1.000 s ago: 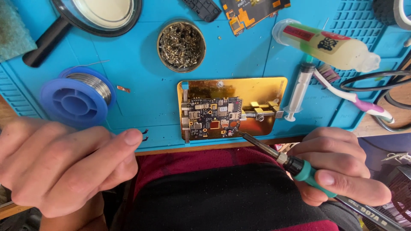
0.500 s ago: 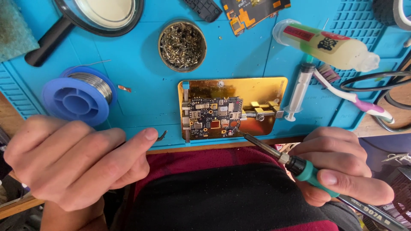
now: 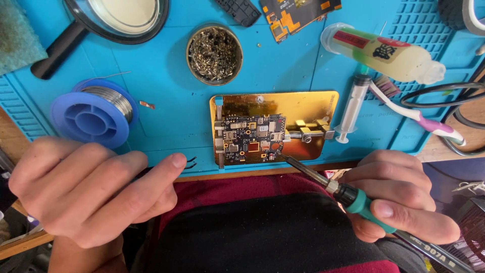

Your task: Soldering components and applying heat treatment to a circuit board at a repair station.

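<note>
We gripped the soldering iron (image 3: 348,194) in our right hand (image 3: 399,202), lower right, tip at the circuit board (image 3: 251,139); left hand (image 3: 86,194) pinched tweezers (image 3: 190,162).

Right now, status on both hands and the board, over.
Right hand grips soldering iron, tip at circuit board lower right edge. Left hand holds tweezers, clear of board. Board clamped in gold holder.
</note>
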